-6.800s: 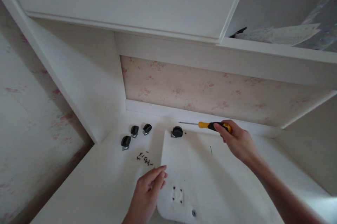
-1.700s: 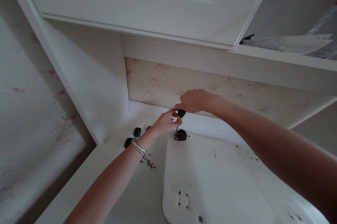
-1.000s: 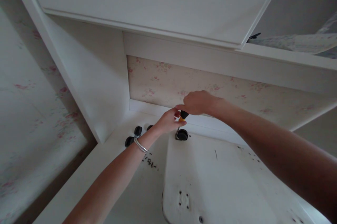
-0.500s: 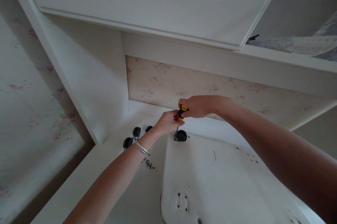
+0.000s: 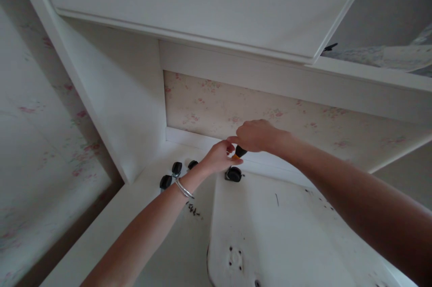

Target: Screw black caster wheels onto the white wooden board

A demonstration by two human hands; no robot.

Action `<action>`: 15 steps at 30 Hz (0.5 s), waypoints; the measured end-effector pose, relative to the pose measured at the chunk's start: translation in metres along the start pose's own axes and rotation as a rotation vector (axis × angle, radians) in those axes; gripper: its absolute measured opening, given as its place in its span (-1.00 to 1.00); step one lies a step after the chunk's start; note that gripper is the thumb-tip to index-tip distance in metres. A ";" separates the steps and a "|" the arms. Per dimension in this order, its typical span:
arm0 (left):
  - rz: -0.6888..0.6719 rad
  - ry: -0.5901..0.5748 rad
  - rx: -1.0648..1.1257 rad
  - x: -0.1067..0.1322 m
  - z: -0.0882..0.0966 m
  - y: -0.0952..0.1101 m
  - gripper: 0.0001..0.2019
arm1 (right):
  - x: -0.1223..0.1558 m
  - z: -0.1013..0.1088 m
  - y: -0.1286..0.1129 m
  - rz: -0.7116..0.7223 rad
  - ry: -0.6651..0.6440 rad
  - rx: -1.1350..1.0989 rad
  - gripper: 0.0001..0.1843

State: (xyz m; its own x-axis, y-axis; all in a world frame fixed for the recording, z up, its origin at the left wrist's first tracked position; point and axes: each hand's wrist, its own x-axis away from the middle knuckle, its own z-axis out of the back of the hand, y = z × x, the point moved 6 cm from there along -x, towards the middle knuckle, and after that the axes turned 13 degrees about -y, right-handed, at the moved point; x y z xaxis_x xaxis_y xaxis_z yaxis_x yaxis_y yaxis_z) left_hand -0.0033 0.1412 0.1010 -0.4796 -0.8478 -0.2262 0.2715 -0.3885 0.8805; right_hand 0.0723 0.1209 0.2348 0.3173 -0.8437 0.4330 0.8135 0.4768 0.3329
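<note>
My right hand (image 5: 254, 136) is closed over the top of a yellow and black screwdriver (image 5: 239, 152), which stands upright above a black caster wheel (image 5: 234, 173) at the far corner of a white board (image 5: 280, 228). My left hand (image 5: 219, 156), with a silver bracelet on its wrist, pinches the screwdriver lower down, just above the wheel. The shaft and tip are hidden behind my fingers.
Three loose black caster wheels (image 5: 174, 173) stand on the white desk (image 5: 101, 242) to the left, with several small dark screws (image 5: 193, 209) nearer me. A white cabinet (image 5: 189, 3) hangs overhead, and a shelf with papers (image 5: 381, 55) is at upper right.
My right hand brought the screwdriver from lying flat to standing over the wheel, and my left hand came up to it. In the last second the handle has turned slightly in my grip.
</note>
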 end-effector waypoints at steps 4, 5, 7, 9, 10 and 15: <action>-0.009 0.003 -0.014 0.002 0.003 0.001 -0.79 | 0.000 -0.005 0.000 0.082 -0.043 -0.038 -0.44; -0.015 -0.008 -0.015 0.002 0.003 0.002 -0.79 | 0.000 -0.005 0.000 0.089 -0.045 -0.035 -0.46; -0.023 -0.023 -0.021 0.002 0.002 0.003 -0.75 | -0.001 -0.005 0.001 0.059 -0.023 -0.013 -0.46; -0.016 -0.013 -0.034 0.003 0.002 0.004 -0.72 | -0.001 -0.003 0.001 0.014 0.014 0.012 -0.38; -0.006 -0.001 -0.042 0.003 0.003 0.003 -0.73 | -0.001 -0.002 0.000 0.004 0.027 0.019 -0.33; 0.007 -0.007 -0.040 0.001 0.004 0.003 -0.80 | 0.001 -0.002 -0.006 0.064 0.011 0.005 -0.39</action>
State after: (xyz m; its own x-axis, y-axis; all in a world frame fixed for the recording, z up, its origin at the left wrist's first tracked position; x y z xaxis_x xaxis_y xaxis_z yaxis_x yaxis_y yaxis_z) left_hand -0.0062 0.1407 0.1047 -0.4833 -0.8481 -0.2172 0.3080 -0.3970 0.8646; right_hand 0.0690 0.1168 0.2313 0.3739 -0.8140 0.4444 0.7891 0.5310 0.3087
